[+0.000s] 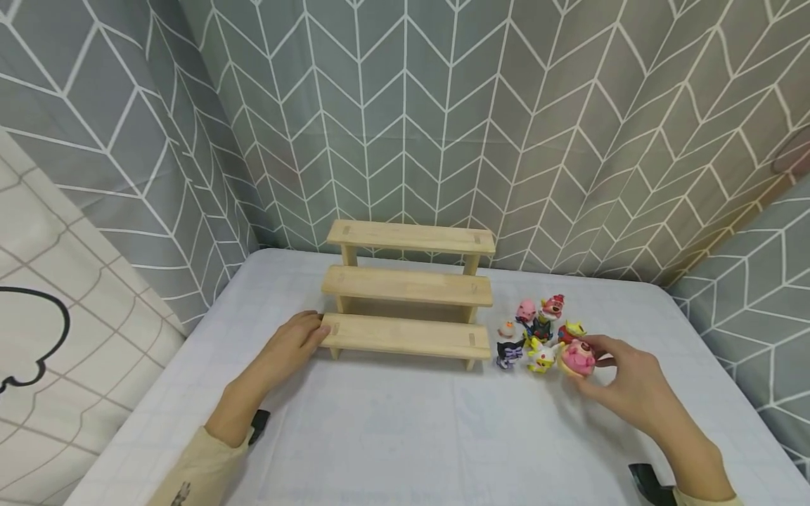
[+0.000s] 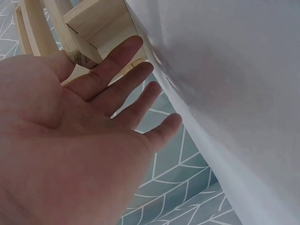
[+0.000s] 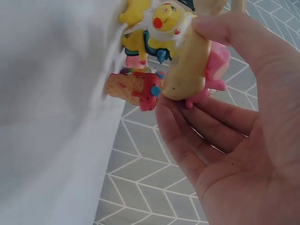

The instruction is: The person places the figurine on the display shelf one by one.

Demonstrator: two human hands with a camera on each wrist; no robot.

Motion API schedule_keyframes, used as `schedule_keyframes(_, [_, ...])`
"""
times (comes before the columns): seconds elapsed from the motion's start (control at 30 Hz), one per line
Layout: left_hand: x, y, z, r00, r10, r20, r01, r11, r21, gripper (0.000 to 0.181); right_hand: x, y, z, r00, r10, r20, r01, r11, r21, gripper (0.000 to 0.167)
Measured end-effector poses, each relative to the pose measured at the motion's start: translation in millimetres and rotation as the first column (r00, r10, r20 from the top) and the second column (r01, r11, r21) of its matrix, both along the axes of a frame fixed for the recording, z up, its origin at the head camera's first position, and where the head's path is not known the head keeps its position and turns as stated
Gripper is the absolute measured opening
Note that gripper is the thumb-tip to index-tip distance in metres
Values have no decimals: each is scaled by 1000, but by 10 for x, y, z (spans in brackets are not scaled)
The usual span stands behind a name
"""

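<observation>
My right hand [image 1: 633, 379] pinches a pink figurine [image 1: 579, 358] with a cream-coloured back between thumb and fingertips, at the near right of a figurine cluster. In the right wrist view the figurine's cream back [image 3: 187, 68] faces the camera and its pink side is partly hidden. My left hand [image 1: 294, 351] rests against the left end of a three-tier wooden display stand [image 1: 405, 336], at the lowest step. The left wrist view shows those fingers [image 2: 124, 77] loosely extended beside the plank end, the thumb partly hidden.
Right of the stand several small figurines sit close together, among them a yellow-and-white one [image 1: 541, 355], a black-and-purple one [image 1: 509, 354] and a red-capped one [image 1: 553, 306]. A white cloth covers the table [image 1: 380, 436]. Grey patterned curtains [image 1: 405, 126] hang behind and beside it.
</observation>
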State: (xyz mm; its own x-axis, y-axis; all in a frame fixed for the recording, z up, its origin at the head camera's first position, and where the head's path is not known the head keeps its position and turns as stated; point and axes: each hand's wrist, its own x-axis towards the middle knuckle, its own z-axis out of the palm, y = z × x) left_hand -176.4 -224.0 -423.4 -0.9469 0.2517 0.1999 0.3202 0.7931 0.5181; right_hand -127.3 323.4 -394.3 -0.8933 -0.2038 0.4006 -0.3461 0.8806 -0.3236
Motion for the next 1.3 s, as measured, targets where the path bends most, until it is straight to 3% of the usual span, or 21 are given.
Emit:
schedule_keyframes(0.33, [-2,-29,-5,1000,-17,-15,18,1000,23,29,1,-56,143,1000,-12,2,12,1000,-12,64])
schedule_keyframes(0.93, [20,-25,-27,1000,-11,17,10,998,54,29,-89,-334,381,1000,24,-13,-25,999,-35,60])
schedule_keyframes(1.3, [6,-15,-47,1000,-18,13,17,998,54,28,-241,-563,484,990,118,-75,-122,991,-55,55])
